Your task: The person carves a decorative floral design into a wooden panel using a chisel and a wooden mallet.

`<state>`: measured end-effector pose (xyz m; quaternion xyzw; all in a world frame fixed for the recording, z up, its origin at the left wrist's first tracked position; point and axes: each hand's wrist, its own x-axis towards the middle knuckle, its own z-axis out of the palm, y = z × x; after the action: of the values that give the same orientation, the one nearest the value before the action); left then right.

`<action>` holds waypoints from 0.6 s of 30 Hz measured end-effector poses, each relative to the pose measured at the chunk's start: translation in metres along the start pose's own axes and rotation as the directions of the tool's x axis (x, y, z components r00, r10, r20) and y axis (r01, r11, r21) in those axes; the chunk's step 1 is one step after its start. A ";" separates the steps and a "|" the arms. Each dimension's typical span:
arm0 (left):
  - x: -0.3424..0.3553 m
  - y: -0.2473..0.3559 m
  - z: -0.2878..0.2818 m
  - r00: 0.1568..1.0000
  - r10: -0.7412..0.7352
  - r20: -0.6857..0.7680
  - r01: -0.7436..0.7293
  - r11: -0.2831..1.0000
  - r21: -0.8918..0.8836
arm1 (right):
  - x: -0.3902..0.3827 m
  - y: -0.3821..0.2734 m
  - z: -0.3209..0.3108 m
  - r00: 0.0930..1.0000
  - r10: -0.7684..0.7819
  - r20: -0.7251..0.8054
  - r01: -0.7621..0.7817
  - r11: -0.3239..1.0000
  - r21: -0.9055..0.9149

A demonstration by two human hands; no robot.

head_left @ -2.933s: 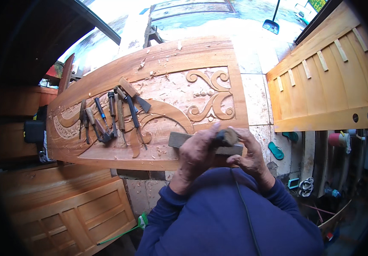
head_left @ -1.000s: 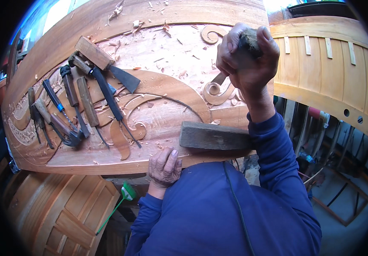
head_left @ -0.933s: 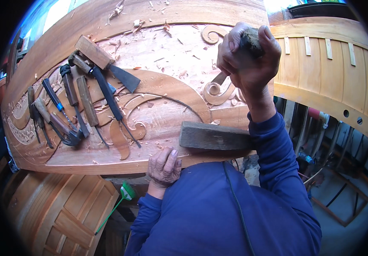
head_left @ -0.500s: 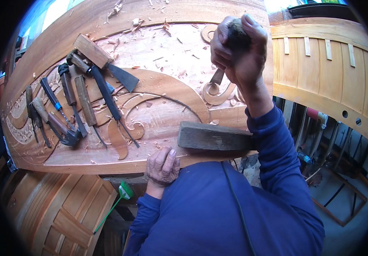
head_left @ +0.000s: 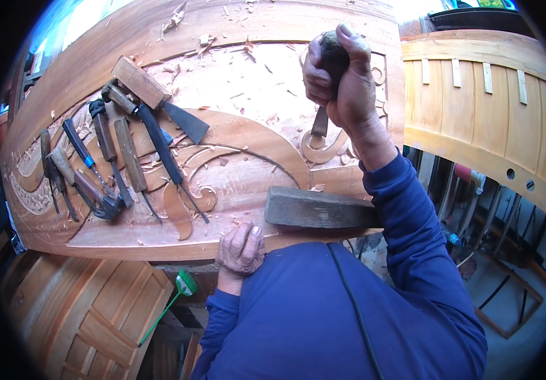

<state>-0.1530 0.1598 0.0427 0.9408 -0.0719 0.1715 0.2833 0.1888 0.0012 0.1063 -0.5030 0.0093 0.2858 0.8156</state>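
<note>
My right hand (head_left: 342, 76) is closed round the dark handle of a chisel, whose blade (head_left: 320, 125) points down onto a carved scroll (head_left: 316, 150) near the right side of the large wooden panel (head_left: 241, 133). My left hand (head_left: 240, 247) lies on the panel's near edge, fingers slightly bent and holding nothing. Between my hands, partly under my right forearm, is a long weathered grey block (head_left: 311, 209). Several chisels and gouges (head_left: 127, 145) lie side by side on the panel's left, along with a wide flat blade (head_left: 187, 123) with a wooden handle. Pale shavings are scattered over the carving.
A lighter slatted wooden door (head_left: 475, 107) stands to the right, pipes and a metal frame (head_left: 507, 297) below it. At lower left are panelled doors (head_left: 95, 316) and a green broom (head_left: 184, 284). A dark cord runs down my blue top.
Earlier both hands were together at the dark handle. They have separated: my left went to the edge, my right lifted the chisel onto the scroll and has since shifted slightly leftward.
</note>
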 end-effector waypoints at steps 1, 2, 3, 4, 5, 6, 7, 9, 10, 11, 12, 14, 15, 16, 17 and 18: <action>0.000 0.000 0.000 1.000 0.001 0.002 -0.001 1.000 0.001 | 0.000 0.001 0.001 1.000 0.000 0.000 0.000 1.000 0.002; 0.000 -0.001 0.000 1.000 -0.001 0.002 0.001 1.000 -0.002 | -0.001 0.002 0.003 1.000 0.008 0.005 -0.008 1.000 -0.012; 0.000 0.000 0.000 1.000 -0.004 0.003 0.004 1.000 -0.008 | -0.002 0.002 0.003 1.000 0.019 0.007 -0.018 0.999 -0.029; 0.000 0.000 0.000 1.000 -0.003 0.005 0.003 1.000 -0.010 | -0.003 0.002 0.002 1.000 0.019 0.004 -0.019 0.999 -0.028; 0.000 0.000 -0.001 1.000 -0.007 0.008 0.007 1.000 -0.009 | -0.004 0.002 0.001 0.999 -0.022 -0.023 0.022 1.000 0.001; 0.000 0.001 0.000 1.000 -0.010 0.007 0.010 1.000 -0.011 | -0.005 0.001 -0.001 0.997 -0.064 -0.051 0.065 0.998 0.024; 0.000 0.001 0.000 1.000 -0.010 0.007 0.010 1.000 -0.016 | -0.006 -0.001 -0.003 0.994 -0.069 -0.080 0.070 0.998 0.008; 0.000 0.001 0.000 1.000 -0.008 0.008 0.008 1.000 -0.017 | -0.010 -0.001 -0.010 0.981 -0.130 -0.147 0.136 0.990 0.030; 0.000 0.001 0.000 1.000 -0.009 0.005 0.009 1.000 -0.021 | -0.013 0.000 -0.014 0.969 -0.152 -0.197 0.165 0.985 0.052; 0.000 0.002 0.001 1.000 -0.023 0.003 0.023 1.000 -0.014 | -0.015 0.000 -0.016 0.961 -0.159 -0.225 0.178 0.982 0.065; 0.001 0.002 0.000 0.999 -0.032 0.002 0.032 0.999 -0.007 | -0.017 0.000 -0.015 0.960 -0.162 -0.227 0.181 0.981 0.064; 0.002 0.003 0.001 1.000 -0.028 -0.002 0.028 1.000 -0.003 | -0.018 0.000 -0.012 0.945 -0.188 -0.268 0.215 0.974 0.073; 0.004 0.002 0.000 1.000 -0.021 -0.006 0.021 1.000 0.002 | -0.018 0.000 -0.012 0.937 -0.222 -0.268 0.240 0.970 0.036; 0.003 0.002 0.000 1.000 -0.012 -0.006 0.012 1.000 0.001 | -0.021 -0.001 -0.011 0.935 -0.228 -0.272 0.247 0.968 0.037; 0.001 0.002 0.001 1.000 -0.019 -0.006 0.019 1.000 -0.002 | -0.027 -0.001 -0.007 0.938 -0.237 -0.253 0.248 0.969 0.012; 0.001 0.002 0.002 1.000 -0.028 -0.012 0.028 1.000 -0.001 | -0.031 -0.003 -0.003 0.943 -0.245 -0.227 0.249 0.968 -0.013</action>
<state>-0.1519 0.1569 0.0421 0.9406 -0.0572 0.1732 0.2864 0.1651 -0.0164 0.1168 -0.5229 0.0415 0.1220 0.8426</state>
